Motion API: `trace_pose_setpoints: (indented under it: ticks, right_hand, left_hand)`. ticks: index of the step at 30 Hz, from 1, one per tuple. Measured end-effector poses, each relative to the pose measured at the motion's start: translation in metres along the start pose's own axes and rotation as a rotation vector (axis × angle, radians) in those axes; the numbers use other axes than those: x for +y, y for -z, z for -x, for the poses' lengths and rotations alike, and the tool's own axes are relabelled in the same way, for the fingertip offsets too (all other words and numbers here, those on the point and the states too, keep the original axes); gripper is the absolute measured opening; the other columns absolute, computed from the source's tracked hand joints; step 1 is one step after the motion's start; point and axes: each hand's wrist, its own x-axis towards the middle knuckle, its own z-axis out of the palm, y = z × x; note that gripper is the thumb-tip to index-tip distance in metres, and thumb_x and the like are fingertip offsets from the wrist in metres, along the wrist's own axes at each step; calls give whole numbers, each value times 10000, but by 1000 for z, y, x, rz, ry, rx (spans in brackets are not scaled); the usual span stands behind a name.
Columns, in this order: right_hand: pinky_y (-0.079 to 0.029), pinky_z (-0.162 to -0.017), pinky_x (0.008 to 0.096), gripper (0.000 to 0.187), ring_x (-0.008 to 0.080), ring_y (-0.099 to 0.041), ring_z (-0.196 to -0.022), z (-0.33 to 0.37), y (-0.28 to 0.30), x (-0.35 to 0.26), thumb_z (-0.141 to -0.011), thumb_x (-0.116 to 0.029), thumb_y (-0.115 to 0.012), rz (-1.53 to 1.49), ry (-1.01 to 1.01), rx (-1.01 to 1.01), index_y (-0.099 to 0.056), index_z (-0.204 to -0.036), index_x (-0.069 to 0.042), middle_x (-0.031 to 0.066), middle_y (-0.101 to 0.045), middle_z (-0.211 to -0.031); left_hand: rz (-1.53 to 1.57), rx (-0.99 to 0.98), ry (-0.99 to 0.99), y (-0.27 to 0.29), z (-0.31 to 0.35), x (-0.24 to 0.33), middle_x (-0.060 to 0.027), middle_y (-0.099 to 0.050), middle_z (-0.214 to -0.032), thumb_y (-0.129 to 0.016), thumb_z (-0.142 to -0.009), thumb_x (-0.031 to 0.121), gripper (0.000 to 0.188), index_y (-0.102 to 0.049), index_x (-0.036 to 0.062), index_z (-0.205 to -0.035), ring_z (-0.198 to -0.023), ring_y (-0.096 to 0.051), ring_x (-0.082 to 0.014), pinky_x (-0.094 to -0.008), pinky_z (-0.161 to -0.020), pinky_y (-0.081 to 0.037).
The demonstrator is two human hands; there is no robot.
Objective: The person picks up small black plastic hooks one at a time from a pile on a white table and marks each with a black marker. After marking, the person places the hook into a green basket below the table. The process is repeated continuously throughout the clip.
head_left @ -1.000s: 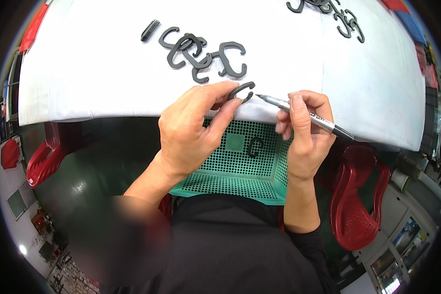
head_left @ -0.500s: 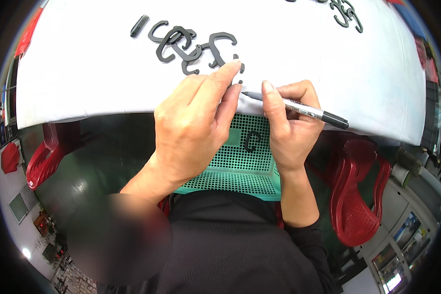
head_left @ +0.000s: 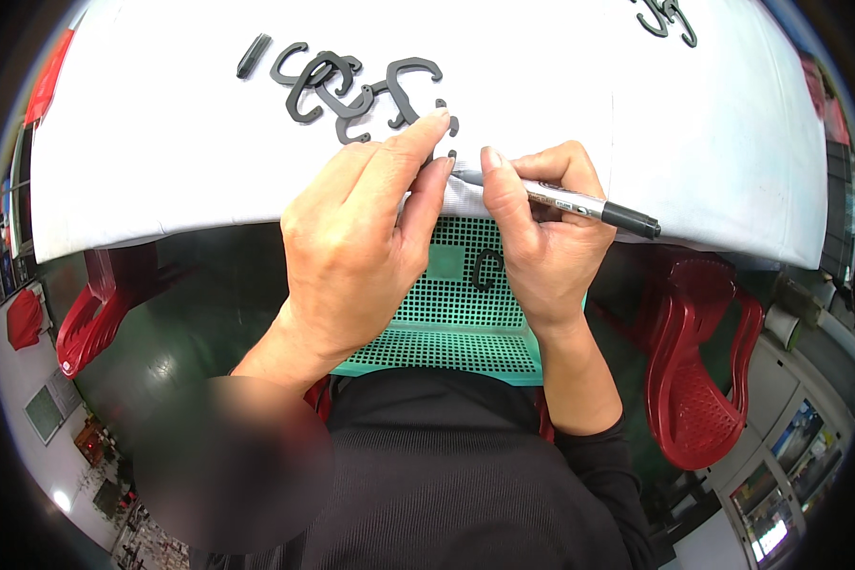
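Observation:
My left hand (head_left: 351,233) lies at the table's near edge, its thumb and forefinger closed on a black C-shaped hook (head_left: 453,125). Most of that hook is hidden under the fingers; only its dark ends show past them. In my right hand (head_left: 553,249) is a marker pen (head_left: 579,202) with a pale barrel and black end, gripped like a writing pen. Its tip is right by my left thumb, touching or nearly touching the hook; I cannot tell which. Beyond my left hand, several black C-shaped hooks (head_left: 337,84) lie in an overlapping heap. The black pen cap (head_left: 254,57) rests left of them.
A green perforated basket (head_left: 446,354) sits below the table edge against my body, with one black hook (head_left: 485,271) in it. More black hooks (head_left: 670,21) lie at the far right of the white-covered table (head_left: 722,142). Red plastic chairs (head_left: 693,399) stand on both sides.
The view has shifted slightly, so the table items and both hands appear a little further left. My grip on the hook and on the marker pen looks the same.

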Motion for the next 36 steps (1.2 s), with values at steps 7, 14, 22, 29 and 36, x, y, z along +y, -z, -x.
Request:
trace_pose_setpoints:
  ticks: [7, 14, 22, 29, 36]
  right_hand:
    - [-352, -429, 185, 170, 13, -474, -507, 0, -1, 2, -798, -38, -693, -4, -7, 14, -554, -702, -18, -3, -544, -592]
    - [-348, -429, 183, 169, 10, -471, -508, -1, -1, -1, -796, -33, -693, 63, 27, 1, -548, -709, -19, -2, -538, -586]
    - [-312, -444, 164, 190, -1, -401, -513, 2, 13, 0, -812, -8, -671, -79, 52, 162, -496, -741, -28, -20, -503, -622]
    - [-314, -442, 155, 193, -7, -413, -514, -3, 18, -6, -818, -2, -665, -95, -31, 104, -493, -734, -26, -22, -507, -610]
    - [-345, -420, 162, 194, -5, -471, -506, 0, 6, -7, -815, -11, -669, -58, -84, -12, -503, -714, -25, -13, -531, -573]
  left_hand:
    - [5, -3, -7, 0, -1, 0, -60, -660, -759, -737, -716, -34, 345, -680, 42, -1048, -624, -602, -96, -225, -581, -498]
    - [7, 2, -13, 0, -1, 0, -64, -659, -759, -735, -715, -38, 345, -679, 39, -1046, -623, -600, -100, -227, -581, -497]
    - [3, -33, -75, 1, 0, -7, -89, -672, -803, -701, -729, -80, 291, -669, 17, -1001, -651, -618, -135, -237, -599, -498]
    - [155, 79, -247, -12, 11, -31, -136, -671, -880, -612, -570, -173, 366, -635, -16, -900, -755, -655, -256, -305, -628, -531]
    - [257, 75, -230, -18, 15, -35, -162, -674, -909, -537, -548, -208, 384, -612, -38, -884, -773, -661, -271, -315, -629, -538]
